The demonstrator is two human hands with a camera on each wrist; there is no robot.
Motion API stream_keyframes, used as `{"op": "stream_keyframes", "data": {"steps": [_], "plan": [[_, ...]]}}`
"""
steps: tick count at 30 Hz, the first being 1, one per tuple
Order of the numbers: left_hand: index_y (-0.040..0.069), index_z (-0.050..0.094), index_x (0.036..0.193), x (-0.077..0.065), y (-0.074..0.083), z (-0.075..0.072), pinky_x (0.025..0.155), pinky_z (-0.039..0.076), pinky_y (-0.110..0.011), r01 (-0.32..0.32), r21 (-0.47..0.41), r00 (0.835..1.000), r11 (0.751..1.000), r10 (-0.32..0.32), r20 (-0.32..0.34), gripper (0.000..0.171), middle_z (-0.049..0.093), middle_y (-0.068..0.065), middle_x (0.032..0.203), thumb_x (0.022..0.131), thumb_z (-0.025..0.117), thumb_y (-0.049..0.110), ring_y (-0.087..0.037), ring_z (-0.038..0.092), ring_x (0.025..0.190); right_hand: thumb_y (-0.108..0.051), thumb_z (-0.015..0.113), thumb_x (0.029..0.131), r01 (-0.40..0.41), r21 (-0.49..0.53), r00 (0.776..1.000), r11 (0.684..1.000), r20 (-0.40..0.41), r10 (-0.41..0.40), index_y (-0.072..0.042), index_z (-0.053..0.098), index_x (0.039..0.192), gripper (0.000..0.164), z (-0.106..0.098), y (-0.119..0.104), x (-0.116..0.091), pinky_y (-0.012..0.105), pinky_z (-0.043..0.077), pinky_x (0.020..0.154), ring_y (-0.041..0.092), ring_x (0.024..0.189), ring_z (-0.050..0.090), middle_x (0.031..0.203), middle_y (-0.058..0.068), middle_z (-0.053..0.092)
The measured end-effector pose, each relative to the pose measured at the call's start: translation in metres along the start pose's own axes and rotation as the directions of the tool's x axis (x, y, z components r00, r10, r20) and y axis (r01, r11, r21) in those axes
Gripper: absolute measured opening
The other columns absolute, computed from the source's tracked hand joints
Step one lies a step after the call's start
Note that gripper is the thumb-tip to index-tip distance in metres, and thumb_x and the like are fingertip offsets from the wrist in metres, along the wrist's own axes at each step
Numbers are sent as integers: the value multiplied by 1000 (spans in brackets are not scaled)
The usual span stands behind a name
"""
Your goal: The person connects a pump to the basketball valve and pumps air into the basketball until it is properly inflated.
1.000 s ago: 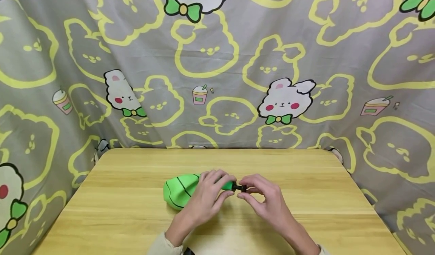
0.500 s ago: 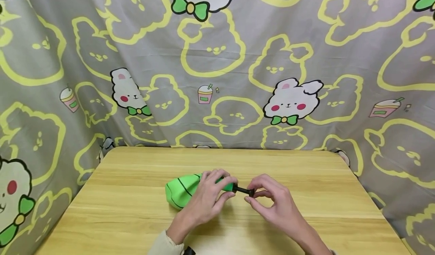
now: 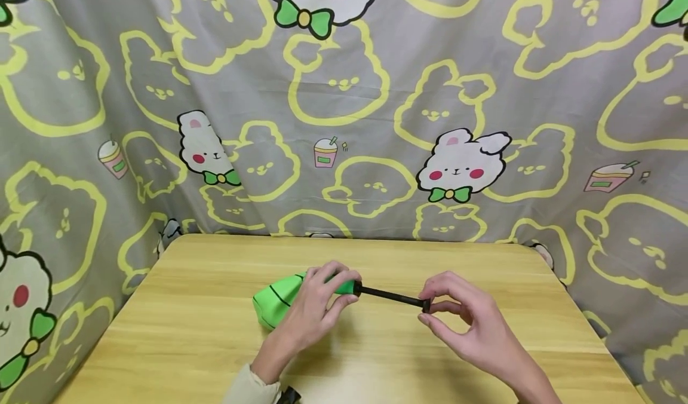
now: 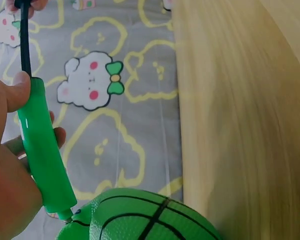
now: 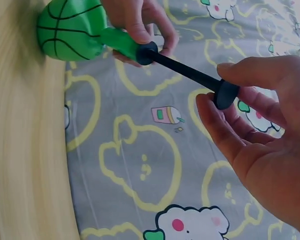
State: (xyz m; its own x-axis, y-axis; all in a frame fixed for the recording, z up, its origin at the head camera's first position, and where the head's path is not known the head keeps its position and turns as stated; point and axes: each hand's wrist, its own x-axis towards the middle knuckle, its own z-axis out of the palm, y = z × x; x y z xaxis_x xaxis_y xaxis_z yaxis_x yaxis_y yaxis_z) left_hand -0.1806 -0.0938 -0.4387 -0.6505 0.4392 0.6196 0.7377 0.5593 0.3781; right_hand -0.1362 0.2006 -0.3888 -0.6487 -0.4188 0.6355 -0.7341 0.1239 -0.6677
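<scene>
My left hand (image 3: 317, 302) grips the green barrel of a small hand pump (image 4: 45, 145). The pump's nozzle end meets a partly deflated green ball (image 3: 275, 301) with black lines, its side caved in. Between thumb and fingers, my right hand (image 3: 478, 320) pinches the black knob (image 5: 225, 94) at the end of the plunger rod. That black rod (image 3: 391, 296) stands well out of the barrel, tilting slightly down to the right in the head view. Most of the barrel is hidden by the left hand in the head view.
A light wooden table (image 3: 215, 362) lies under both hands. Behind it and at its sides hangs a grey curtain (image 3: 365, 111) printed with yellow outlines and white rabbits. A small black object (image 3: 289, 395) shows by the left sleeve.
My right hand has moved right, drawing the plunger rod from mostly inside the barrel to far out. The left hand, pump barrel and ball have shifted slightly left in the latest frame.
</scene>
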Motion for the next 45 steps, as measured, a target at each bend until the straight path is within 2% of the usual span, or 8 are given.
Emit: {"op": "stream_keyframes", "data": {"steps": [4, 9, 17, 22, 26, 29, 40, 45], "plan": [[24, 66, 124, -4, 2, -1, 95, 41, -42, 10, -25, 1000, 1000, -10, 17, 25, 61, 8, 118, 99, 67, 29, -10, 59, 107, 19, 77, 78, -23, -6, 1000, 1000, -6, 23, -5, 67, 116, 46, -3, -1, -4, 35, 60, 75, 20, 99, 65, 111, 11, 64], [23, 68, 122, -3, 3, -1, 95, 41, -42, 12, -72, 1000, 997, -13, -19, 25, 62, 9, 119, 97, 69, 24, -10, 60, 110, 21, 76, 77, -58, -28, 996, 998, -75, 56, -1, 71, 118, 46, -7, 0, -2, 35, 59, 78, 19, 102, 69, 114, 13, 68], [20, 71, 117, 0, 3, 10, 90, 41, -41, -52, -75, 994, 996, 44, -100, 24, 59, 8, 102, 93, 74, 19, -9, 59, 93, 29, 75, 71, 19, 27, 988, 999, -154, -14, 3, 75, 111, 47, -5, 12, -2, 32, 59, 73, 20, 90, 73, 106, 21, 69], [21, 71, 117, 1, 3, 12, 87, 40, -39, -71, -79, 991, 994, 62, -116, 23, 57, 8, 99, 94, 73, 19, -8, 57, 88, 29, 75, 70, 34, 50, 985, 998, -173, -25, 4, 75, 109, 47, 6, 20, -2, 33, 59, 72, 21, 85, 74, 101, 21, 70], [20, 72, 116, 0, 3, 12, 88, 41, -40, -77, -61, 991, 995, 70, -114, 23, 57, 8, 98, 93, 74, 18, -8, 57, 87, 24, 77, 73, -1, 40, 983, 999, -186, 8, 1, 76, 109, 43, 18, 23, -3, 34, 59, 70, 23, 83, 75, 99, 20, 71], [20, 72, 115, -3, 3, 12, 87, 41, -40, -75, -43, 992, 996, 70, -106, 21, 58, 8, 98, 93, 73, 20, -8, 57, 87, 20, 78, 76, -29, 40, 980, 999, -195, 36, 0, 76, 109, 39, 28, 25, -4, 34, 59, 70, 23, 84, 75, 99, 19, 71], [20, 72, 113, -3, 10, 13, 87, 39, -36, -47, -31, 996, 998, 45, -72, 24, 60, 11, 102, 90, 77, 20, -7, 58, 93, 18, 79, 76, -20, 73, 972, 997, -233, 37, 2, 77, 106, 34, 54, 37, 0, 35, 59, 71, 21, 89, 75, 99, 18, 71], [20, 73, 114, -3, 13, 15, 87, 40, -36, -84, -30, 993, 996, 81, -83, 24, 62, 10, 103, 90, 76, 20, -7, 60, 94, 16, 79, 77, -11, 82, 970, 997, -241, 31, 1, 77, 105, 32, 64, 39, 1, 35, 59, 71, 23, 88, 75, 99, 17, 71]]}}
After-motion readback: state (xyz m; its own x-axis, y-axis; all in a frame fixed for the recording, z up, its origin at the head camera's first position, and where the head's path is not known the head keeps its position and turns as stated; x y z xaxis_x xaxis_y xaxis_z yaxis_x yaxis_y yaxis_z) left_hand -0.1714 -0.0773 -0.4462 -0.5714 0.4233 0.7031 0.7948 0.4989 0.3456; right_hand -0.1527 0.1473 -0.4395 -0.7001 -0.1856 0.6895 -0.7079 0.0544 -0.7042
